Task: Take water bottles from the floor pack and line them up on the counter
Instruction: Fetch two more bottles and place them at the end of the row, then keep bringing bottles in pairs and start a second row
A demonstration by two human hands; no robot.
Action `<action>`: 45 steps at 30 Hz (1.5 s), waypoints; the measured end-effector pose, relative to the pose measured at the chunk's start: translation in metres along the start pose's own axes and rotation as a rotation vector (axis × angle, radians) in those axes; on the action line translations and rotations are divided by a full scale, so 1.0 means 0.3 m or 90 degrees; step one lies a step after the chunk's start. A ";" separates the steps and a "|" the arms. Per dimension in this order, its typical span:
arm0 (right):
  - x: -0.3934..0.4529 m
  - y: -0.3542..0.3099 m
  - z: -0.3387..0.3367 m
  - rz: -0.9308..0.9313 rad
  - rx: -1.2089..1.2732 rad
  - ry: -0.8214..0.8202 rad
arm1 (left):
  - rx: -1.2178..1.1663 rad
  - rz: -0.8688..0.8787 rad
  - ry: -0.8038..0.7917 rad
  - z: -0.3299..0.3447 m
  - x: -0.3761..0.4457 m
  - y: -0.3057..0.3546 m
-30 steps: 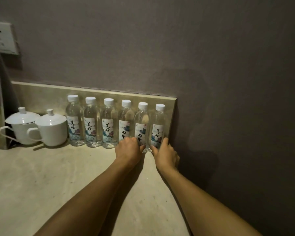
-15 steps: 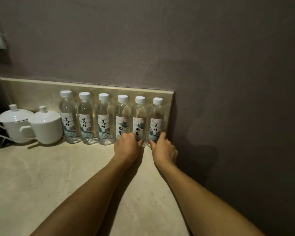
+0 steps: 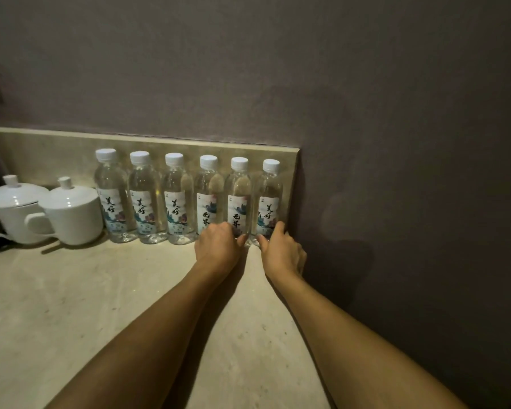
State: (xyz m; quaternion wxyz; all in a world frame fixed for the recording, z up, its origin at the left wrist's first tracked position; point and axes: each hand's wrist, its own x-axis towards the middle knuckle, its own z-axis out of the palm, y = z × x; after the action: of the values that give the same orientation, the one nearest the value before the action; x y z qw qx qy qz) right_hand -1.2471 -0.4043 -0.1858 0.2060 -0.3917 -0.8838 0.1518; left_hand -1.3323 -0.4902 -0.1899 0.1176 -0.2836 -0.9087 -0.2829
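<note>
Several clear water bottles with white caps stand in a row against the low backsplash on the beige counter (image 3: 101, 305). My left hand (image 3: 219, 246) curls round the base of the fifth bottle (image 3: 239, 196), thumb on its front, and hides the foot of the fourth bottle (image 3: 208, 193). My right hand (image 3: 281, 252) pinches the base of the sixth, rightmost bottle (image 3: 269, 199) between thumb and forefinger. That bottle stands at the backsplash's right end, close to the wall. All the bottles are upright and nearly touch. The floor pack is out of view.
Two white lidded cups (image 3: 71, 214) stand left of the row, the nearer one touching distance from the first bottle (image 3: 110, 190). A dark wall (image 3: 396, 202) bounds the counter on the right. A dark object edges in at far left.
Both hands stay at the bases of the same right-hand bottles. Only the view has drifted, sliding the row and cups a little leftward in the frame.
</note>
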 end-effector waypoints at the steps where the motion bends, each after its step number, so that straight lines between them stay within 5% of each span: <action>1: -0.001 0.001 0.002 -0.001 -0.002 0.002 | -0.002 0.001 0.001 0.002 -0.001 -0.002; 28: -0.053 0.006 -0.113 0.040 0.104 -0.071 | -0.049 -0.013 -0.049 -0.031 -0.049 0.039; 37: -0.127 0.257 -0.424 -0.007 0.128 0.057 | -0.106 0.039 -0.014 -0.105 -0.166 0.367; 45: -0.224 0.721 -0.667 0.044 0.147 0.118 | -0.083 0.107 -0.070 -0.035 -0.427 0.861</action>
State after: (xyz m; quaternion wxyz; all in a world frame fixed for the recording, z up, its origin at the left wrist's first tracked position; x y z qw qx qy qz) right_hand -0.9733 -0.2936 -0.1214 0.3249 -0.4080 -0.8237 0.2224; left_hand -1.0775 -0.3784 -0.1137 0.0720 -0.3810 -0.8664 -0.3146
